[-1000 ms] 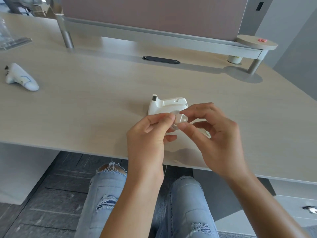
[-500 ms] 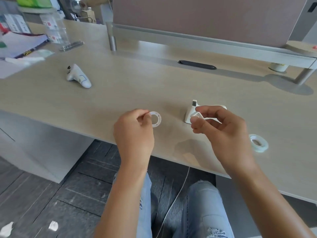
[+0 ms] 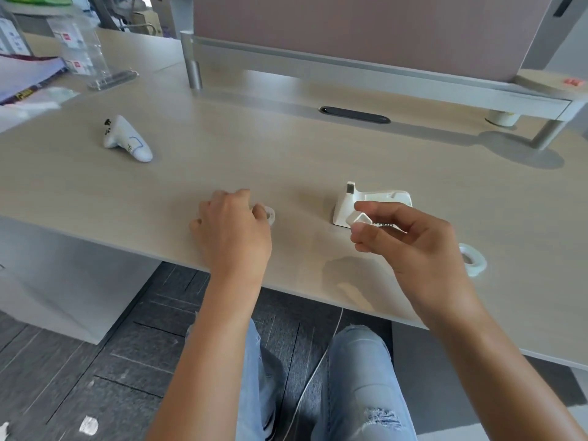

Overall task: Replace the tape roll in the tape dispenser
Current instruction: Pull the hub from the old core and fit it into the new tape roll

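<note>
White dispenser [image 3: 372,202] behind right hand [image 3: 413,246] pinching spindle [image 3: 362,219]; left hand [image 3: 232,227] grips empty core [image 3: 269,214].

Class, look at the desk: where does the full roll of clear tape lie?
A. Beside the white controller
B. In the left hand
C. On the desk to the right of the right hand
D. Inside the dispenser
C: the tape roll lies flat on the desk just beyond the right hand, apart from the white dispenser.

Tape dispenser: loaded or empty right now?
Empty. The dispenser cradle is bare; the new roll lies apart on the desk.
</note>
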